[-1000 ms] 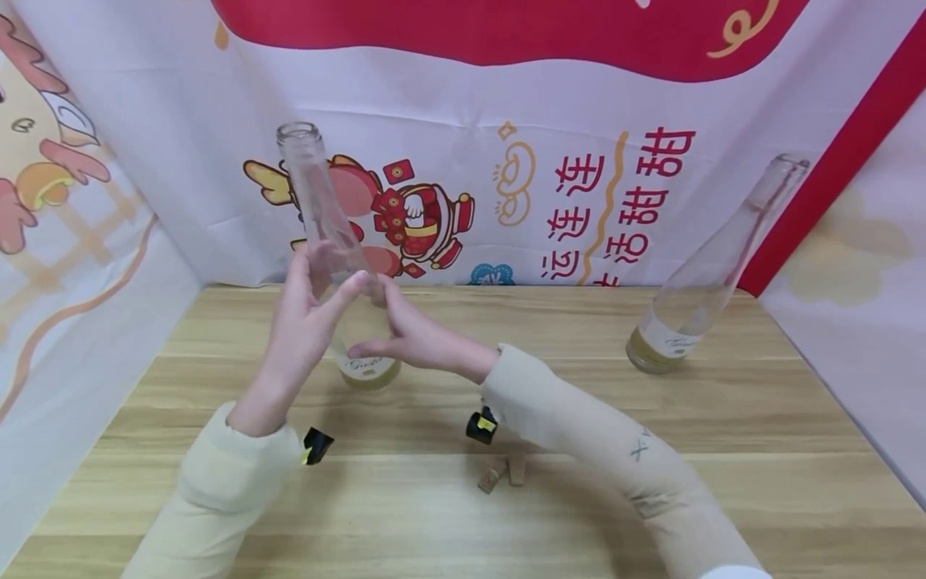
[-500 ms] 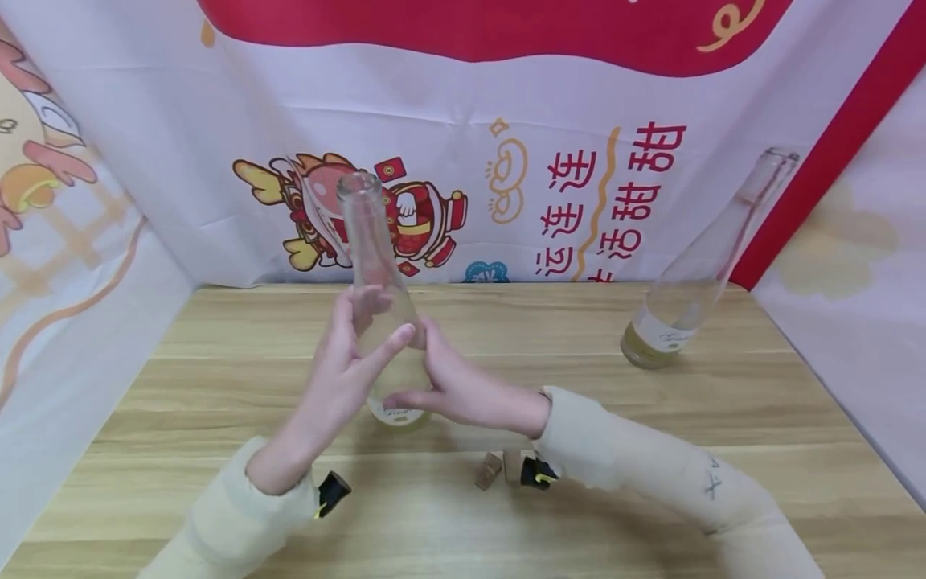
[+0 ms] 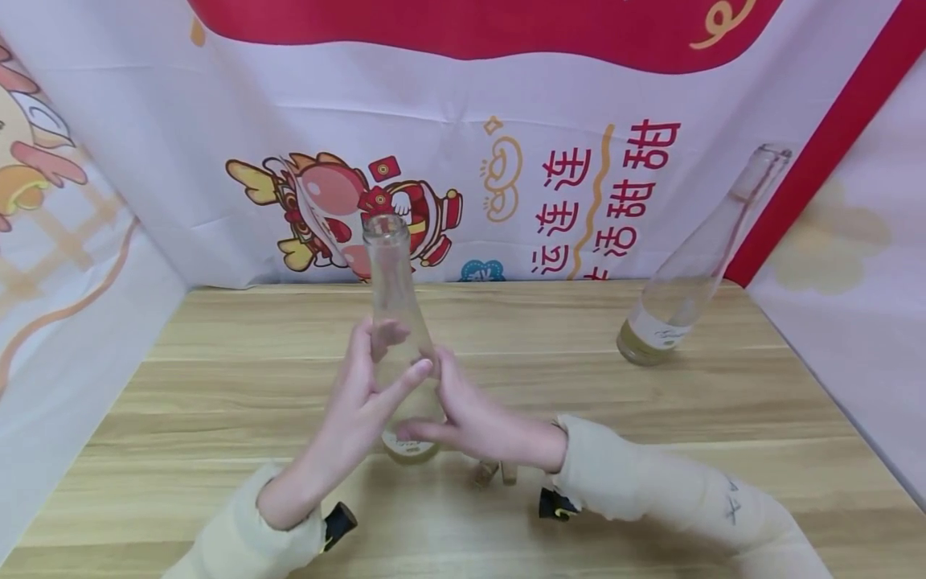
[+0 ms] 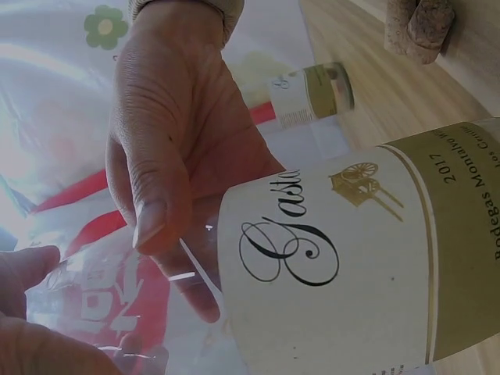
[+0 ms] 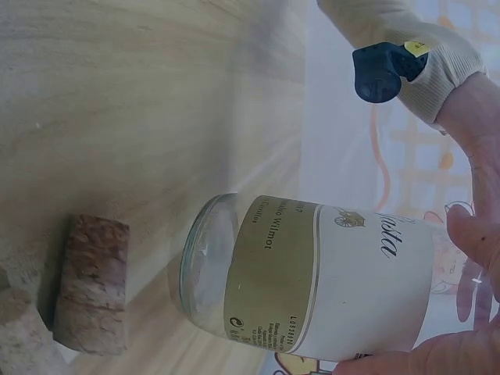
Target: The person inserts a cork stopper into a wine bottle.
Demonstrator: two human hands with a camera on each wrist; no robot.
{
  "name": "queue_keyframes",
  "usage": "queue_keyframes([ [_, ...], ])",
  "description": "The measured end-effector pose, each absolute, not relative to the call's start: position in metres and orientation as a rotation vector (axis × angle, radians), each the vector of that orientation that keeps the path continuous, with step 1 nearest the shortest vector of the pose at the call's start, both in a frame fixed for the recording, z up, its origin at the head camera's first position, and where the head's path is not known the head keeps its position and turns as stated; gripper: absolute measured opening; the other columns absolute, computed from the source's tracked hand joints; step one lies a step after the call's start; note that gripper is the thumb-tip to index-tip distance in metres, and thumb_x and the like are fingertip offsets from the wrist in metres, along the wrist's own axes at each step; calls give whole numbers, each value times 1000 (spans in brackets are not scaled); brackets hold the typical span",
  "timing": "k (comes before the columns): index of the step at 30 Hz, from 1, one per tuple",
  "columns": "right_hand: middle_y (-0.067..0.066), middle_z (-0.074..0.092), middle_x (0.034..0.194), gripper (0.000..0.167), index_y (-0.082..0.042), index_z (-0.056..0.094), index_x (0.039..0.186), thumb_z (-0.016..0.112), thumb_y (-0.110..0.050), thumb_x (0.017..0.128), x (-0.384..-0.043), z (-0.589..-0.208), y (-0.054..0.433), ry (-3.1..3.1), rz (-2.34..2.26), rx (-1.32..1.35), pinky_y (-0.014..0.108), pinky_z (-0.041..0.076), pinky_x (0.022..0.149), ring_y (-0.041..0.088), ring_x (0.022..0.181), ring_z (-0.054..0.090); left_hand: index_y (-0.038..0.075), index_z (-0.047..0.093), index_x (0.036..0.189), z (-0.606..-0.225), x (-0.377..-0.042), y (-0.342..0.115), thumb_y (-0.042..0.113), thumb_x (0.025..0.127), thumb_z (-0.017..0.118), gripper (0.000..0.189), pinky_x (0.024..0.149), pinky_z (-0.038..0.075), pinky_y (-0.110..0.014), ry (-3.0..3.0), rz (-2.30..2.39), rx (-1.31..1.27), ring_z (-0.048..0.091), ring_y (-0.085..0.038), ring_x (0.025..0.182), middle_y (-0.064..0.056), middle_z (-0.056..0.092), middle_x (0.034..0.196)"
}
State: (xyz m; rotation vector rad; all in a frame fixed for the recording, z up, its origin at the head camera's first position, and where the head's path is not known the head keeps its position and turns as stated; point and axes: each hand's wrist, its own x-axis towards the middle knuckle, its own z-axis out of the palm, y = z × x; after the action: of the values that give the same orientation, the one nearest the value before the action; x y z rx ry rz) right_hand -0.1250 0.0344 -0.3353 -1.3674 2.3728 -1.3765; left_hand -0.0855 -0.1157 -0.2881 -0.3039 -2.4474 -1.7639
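Head view shows us two hands on a clear bottle (image 3: 393, 277), its neck up, just left of the middle of the table (image 3: 217, 394). We see the left hand (image 3: 362, 402) with fingers and thumb curled around the bottle's shoulder, and the right hand (image 3: 470, 410) clamped lower, its thumb at the label. We cannot tell whether the base touches the wood. Two corks (image 5: 92, 289) lie near the base, toward its right, and a second bottle (image 3: 661, 330) stands at the far right, before a printed cloth (image 3: 318, 80).
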Motion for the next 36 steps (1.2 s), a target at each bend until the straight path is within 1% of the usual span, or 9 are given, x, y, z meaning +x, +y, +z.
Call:
queue_keyframes([
  [7,14,30,129,80,-5,10,131,70,-17,79,-120,-339,37,2399,-1338,-1331,31,31,105,18,122,35,10,31,127,-293,-81,-115,26,88,61,51,100,24,-61,-2458,-1770,-295,32,-30,128,-10,42,130],
  [15,14,29,130,83,-5,9,132,71,-17,79,-118,-343,38,2412,-1341,-1341,32,30,105,18,122,34,9,31,126,-296,-79,-114,25,88,61,50,98,28,-60,-2459,-1718,-314,33,-31,129,-11,43,129],
  [19,15,29,133,84,-5,9,134,72,-16,78,-119,-343,40,2426,-1316,-1372,31,28,107,18,126,31,9,29,127,-298,-78,-114,23,89,60,51,100,25,-60,-2461,-1685,-339,33,-32,129,-12,43,129],
  [21,15,27,138,86,-6,8,135,71,-16,79,-119,-342,42,2431,-1284,-1382,31,25,108,18,130,28,9,28,128,-300,-77,-114,23,89,59,51,102,22,-60,-2466,-1672,-350,32,-31,129,-13,42,130],
  [23,16,27,139,87,-6,7,137,71,-16,79,-120,-340,46,2443,-1230,-1391,32,24,108,18,131,28,8,28,128,-301,-77,-114,23,89,59,52,103,19,-60,-2466,-1663,-363,31,-31,129,-13,42,131],
  [26,14,22,146,92,-8,3,142,70,-18,80,-121,-335,52,2444,-1135,-1368,33,23,108,18,133,24,9,27,128,-301,-77,-115,24,89,58,52,103,18,-61,-2471,-1656,-370,30,-31,130,-13,41,132],
  [29,13,21,148,95,-9,4,144,72,-19,78,-121,-331,59,2436,-1031,-1333,34,24,108,19,134,23,9,27,128,-301,-77,-116,24,89,58,52,103,16,-62,-2478,-1655,-369,28,-31,131,-13,40,134],
  [30,12,21,148,93,-8,6,144,71,-19,79,-121,-331,61,2437,-990,-1318,33,24,108,20,134,23,9,26,128,-301,-78,-116,24,89,58,52,102,16,-62,-2482,-1655,-368,27,-31,132,-12,40,135],
  [36,14,40,136,70,0,30,137,68,-22,82,-122,-340,78,2486,-704,-1273,34,31,105,24,126,37,10,27,125,-300,-79,-118,24,89,59,50,104,12,-62,-2500,-1674,-366,25,-30,133,-12,40,136],
])
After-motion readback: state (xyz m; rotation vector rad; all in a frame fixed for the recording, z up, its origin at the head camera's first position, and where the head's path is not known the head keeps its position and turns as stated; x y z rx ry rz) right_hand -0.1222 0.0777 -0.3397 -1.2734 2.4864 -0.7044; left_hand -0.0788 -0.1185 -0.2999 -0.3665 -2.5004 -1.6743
